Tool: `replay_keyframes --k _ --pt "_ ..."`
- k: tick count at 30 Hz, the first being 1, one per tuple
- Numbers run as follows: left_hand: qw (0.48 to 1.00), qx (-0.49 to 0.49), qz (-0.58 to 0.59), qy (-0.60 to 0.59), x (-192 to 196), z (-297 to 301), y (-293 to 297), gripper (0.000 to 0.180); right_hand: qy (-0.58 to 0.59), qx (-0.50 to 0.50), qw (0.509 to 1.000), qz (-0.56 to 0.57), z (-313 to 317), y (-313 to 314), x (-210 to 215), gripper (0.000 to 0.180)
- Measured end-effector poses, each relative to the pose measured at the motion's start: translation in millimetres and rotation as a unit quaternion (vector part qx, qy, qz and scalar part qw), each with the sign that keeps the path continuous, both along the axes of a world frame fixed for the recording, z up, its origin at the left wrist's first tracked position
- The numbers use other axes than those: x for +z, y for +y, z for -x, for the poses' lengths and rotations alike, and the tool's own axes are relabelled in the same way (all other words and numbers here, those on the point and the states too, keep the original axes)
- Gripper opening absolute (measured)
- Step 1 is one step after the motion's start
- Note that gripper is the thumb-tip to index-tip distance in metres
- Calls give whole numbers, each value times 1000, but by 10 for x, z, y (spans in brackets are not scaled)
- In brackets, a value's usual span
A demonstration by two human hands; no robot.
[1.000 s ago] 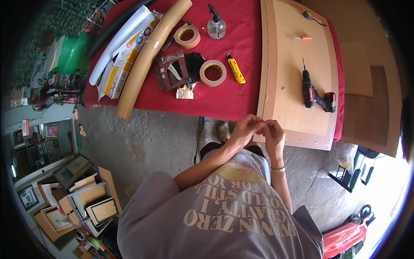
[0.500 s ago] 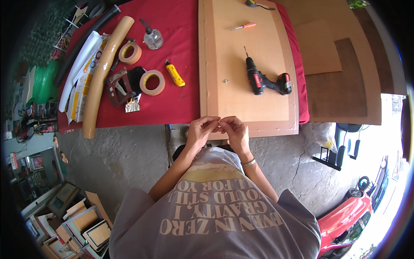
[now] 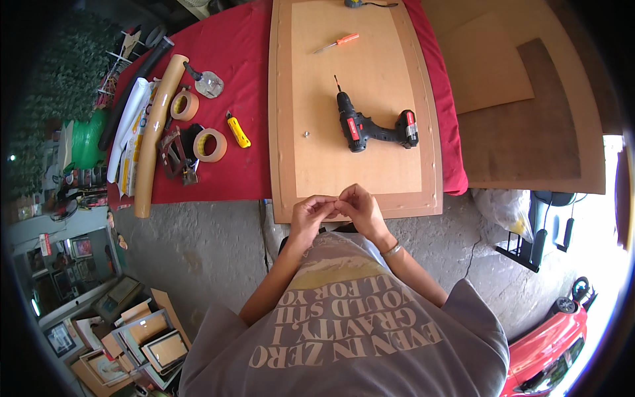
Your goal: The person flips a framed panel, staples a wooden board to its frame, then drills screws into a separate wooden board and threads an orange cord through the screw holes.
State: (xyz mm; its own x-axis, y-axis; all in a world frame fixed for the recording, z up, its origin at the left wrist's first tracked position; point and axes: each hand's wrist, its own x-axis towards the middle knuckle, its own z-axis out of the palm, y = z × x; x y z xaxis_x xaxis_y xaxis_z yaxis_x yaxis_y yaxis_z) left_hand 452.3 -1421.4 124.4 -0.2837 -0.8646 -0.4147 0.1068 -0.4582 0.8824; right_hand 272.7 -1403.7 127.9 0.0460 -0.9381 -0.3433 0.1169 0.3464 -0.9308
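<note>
My left hand and my right hand meet fingertip to fingertip, pinched together just over the near edge of a tan wooden panel. Whether something small sits between the fingers cannot be told. On the panel lie a black and red cordless drill, a tiny screw and, farther off, an orange-handled screwdriver. The panel rests on a red cloth.
Left of the panel lie two tape rolls, a yellow utility knife and a long tan curved moulding. Brown boards sit to the right. Picture frames are stacked on the floor at lower left, a red toy car at lower right.
The view has swung so the panel and drill now sit straight ahead. Both hands stay pinched together at the panel's near edge.
</note>
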Motion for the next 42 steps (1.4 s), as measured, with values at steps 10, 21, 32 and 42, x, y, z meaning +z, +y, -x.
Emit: replay_keyframes --k 10,21,32,42 --pt "995 2 -99 -26 -354 -379 346 10 647 24 711 275 834 -1066 -769 62" --pt "995 17 -63 -80 -736 -717 738 9 529 111 824 173 1014 -1229 -629 88" --pt "993 85 -80 -16 -1234 -480 632 22 296 -51 947 -114 175 1387 238 20" --pt "979 149 -3 -136 -1376 -275 759 31 356 16 931 -79 -228 1698 445 10"
